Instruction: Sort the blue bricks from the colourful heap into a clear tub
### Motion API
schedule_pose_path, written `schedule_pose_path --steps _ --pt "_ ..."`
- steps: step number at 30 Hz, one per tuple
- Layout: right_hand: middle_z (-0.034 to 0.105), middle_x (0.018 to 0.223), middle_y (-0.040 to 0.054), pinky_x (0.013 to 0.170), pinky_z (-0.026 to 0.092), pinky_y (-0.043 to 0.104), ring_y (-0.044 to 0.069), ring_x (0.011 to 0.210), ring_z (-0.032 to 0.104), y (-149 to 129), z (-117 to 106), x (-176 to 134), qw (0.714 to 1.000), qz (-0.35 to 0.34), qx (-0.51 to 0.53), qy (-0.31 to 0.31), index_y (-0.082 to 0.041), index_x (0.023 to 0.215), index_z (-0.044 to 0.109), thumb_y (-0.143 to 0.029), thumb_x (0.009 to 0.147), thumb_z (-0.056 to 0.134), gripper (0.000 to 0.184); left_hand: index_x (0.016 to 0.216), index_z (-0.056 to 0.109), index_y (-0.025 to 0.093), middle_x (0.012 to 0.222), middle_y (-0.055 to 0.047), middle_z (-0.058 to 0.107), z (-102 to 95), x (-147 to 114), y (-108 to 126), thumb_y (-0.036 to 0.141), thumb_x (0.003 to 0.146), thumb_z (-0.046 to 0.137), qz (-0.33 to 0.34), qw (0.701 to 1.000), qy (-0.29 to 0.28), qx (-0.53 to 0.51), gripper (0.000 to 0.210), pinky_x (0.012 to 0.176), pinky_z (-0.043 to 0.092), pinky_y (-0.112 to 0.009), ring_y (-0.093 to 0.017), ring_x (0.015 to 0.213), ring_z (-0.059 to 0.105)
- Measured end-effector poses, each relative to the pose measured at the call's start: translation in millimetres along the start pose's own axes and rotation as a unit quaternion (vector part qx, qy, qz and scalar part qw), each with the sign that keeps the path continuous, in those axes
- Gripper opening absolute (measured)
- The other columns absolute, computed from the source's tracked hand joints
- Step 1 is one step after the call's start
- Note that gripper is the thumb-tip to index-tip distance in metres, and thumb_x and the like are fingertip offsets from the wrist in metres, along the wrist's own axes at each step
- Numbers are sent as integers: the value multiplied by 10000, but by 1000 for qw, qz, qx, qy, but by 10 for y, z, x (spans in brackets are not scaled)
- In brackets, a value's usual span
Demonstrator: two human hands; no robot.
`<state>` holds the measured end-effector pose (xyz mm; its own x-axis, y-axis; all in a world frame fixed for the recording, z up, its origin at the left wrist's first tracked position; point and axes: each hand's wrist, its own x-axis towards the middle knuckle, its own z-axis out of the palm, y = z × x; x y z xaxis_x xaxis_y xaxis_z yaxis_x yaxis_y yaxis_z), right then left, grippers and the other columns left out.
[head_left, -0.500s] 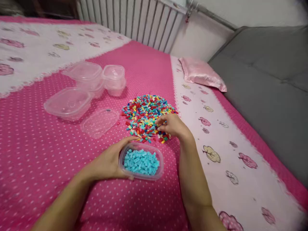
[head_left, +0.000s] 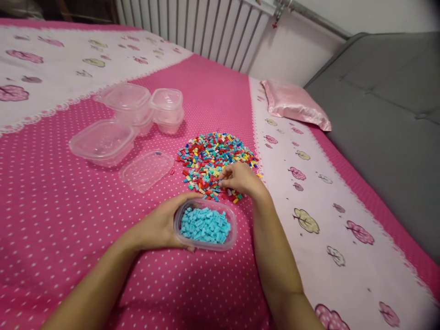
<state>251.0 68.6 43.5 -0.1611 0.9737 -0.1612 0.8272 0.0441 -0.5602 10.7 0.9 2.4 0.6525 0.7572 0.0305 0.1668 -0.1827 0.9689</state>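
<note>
Left hand [head_left: 161, 225] gripping clear tub [head_left: 233, 230], turquoise bricks [head_left: 205, 225] inside, right hand [head_left: 241, 178], hold unclear, at multicoloured pile [head_left: 213, 151]

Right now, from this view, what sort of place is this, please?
Probably a bedroom: a pink pillow lies on a pink-and-white bedspread, beside what looks like a padded grey headboard. A radiator stands behind.

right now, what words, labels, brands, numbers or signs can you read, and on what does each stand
None can be read.
Blue bricks in the held container: any marks too small to read.
Loose lid: a dark spot, too small to make out.
Bedspread: printed trees and dots, no lettering.
</note>
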Motion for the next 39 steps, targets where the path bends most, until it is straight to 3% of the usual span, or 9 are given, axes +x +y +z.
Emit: schedule_pose_path --steps 5,8,13,21,25,29,32,35,39 --pt "712 670 13 586 446 216 125 611 635 17 -103 -41 999 -5 0 37 -153 814 748 -152 694 703 128 1392 356 247 1306 -120 551 -32 -35 -117 366 526 883 24 999 -16 -31 1021 1039 393 -474 -303 1210 522" --pt "711 688 28 581 452 229 131 610 627 -34 -191 -130 998 -22 56 22 -144 790 746 -211 693 707 124 1404 337 264 1304 -113 552 -56 -36 -142 354 541 879 27 999 -29 -31 1023 1037 390 -480 -302 1214 518" --pt "688 678 22 515 430 212 103 554 584 -270 -332 -418 974 -91 192 -80 -139 822 714 -306 701 726 207 1362 376 261 1314 -106 547 -83 -6 -107 327 544 879 16 997 -54 -58 962 1023 405 -468 -294 1225 512" --pt "714 796 39 616 497 215 121 690 649 -503 -392 -688 937 -180 193 -227 -151 875 706 -300 731 734 210 1319 429 247 1312 -108 548 -87 36 -97 294 559 869 23 996 -66 -63 880 1001 424 -472 -291 1206 524" --pt "712 794 32 610 489 219 118 675 642 -507 -379 -676 957 -174 179 -144 -154 890 704 -266 768 683 167 1318 440 243 1295 -109 563 -93 36 -93 318 561 867 25 997 -61 -45 872 993 427 -476 -294 1187 537" --pt "708 778 33 657 495 266 136 673 634 -383 -325 -525 988 -112 86 66 -159 894 713 -191 779 633 143 1346 408 246 1338 -119 531 -92 30 -87 328 554 871 18 997 -59 -46 921 1022 402 -485 -304 1239 499" --pt "716 804 42 754 506 320 173 754 651 -225 -259 -340 982 -47 -9 183 -176 912 723 -126 769 607 191 1348 402 248 1358 -117 515 -83 26 -86 317 549 874 14 997 -56 -58 931 1042 384 -481 -308 1268 474" --pt "732 897 58 825 509 339 195 836 667 -94 -188 -176 982 -17 -41 184 -183 964 724 -86 775 569 263 1340 409 249 1349 -114 522 -75 25 -83 304 551 874 15 996 -56 -68 917 1041 384 -473 -302 1256 488" --pt "725 1032 52 924 485 356 214 973 660 -18 -101 -55 984 -59 -77 150 -217 1046 719 -54 775 544 361 1330 424 247 1328 -120 538 -73 32 -70 329 551 871 22 995 -60 -74 902 1033 386 -480 -301 1231 509"
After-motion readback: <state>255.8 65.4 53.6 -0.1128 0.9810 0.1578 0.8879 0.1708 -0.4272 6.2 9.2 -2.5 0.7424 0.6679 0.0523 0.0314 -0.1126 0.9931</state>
